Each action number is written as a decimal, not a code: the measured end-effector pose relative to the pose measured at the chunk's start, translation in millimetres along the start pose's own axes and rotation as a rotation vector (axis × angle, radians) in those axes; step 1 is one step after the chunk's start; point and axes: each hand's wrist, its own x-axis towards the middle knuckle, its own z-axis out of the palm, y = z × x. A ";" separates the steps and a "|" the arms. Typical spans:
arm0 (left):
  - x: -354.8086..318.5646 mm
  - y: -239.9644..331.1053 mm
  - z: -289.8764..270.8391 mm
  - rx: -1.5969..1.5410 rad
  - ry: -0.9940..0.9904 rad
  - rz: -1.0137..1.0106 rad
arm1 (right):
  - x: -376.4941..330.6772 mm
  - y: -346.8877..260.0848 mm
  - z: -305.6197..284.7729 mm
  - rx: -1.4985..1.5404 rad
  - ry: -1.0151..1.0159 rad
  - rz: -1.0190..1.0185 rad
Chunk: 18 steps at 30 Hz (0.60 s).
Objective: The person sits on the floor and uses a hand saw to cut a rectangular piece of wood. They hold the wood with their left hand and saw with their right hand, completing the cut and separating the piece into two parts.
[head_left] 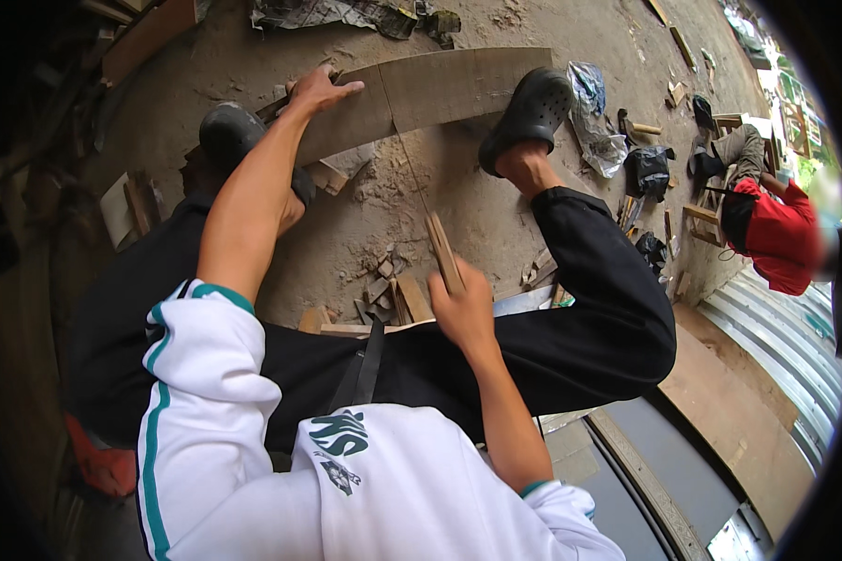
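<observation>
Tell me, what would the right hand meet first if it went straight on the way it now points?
Probably the long, flat, grey-brown wooden board: the right hand, holding a slim light-brown wooden handle, points up the picture toward it. Depth is unclear, so it might pass under its edge.

Long wooden board (468, 89), saw (442, 248) at its edge

Plank (468, 86) crosses the floor (580, 28) ahead of me, my left hand (318, 92) on its left part, right shoe (536, 107) at its right end. Saw (446, 257) runs from my right hand (465, 304) up to it. Offcuts (410, 297) between my legs. Plastic bag (587, 107) right of that shoe; co-worker (776, 234) far right.
</observation>
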 end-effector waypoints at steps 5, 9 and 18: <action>1.9 23.9 -4.9 -0.025 -0.076 0.014 | 68.8 29.1 35.4 -0.045 0.019 0.067; -12.3 28.8 -0.5 0.008 -0.058 -0.017 | 64.7 22.2 33.4 -0.083 0.020 0.056; -10.4 42.9 -6.9 0.009 -0.094 0.005 | 65.1 38.8 22.5 -0.056 0.004 0.115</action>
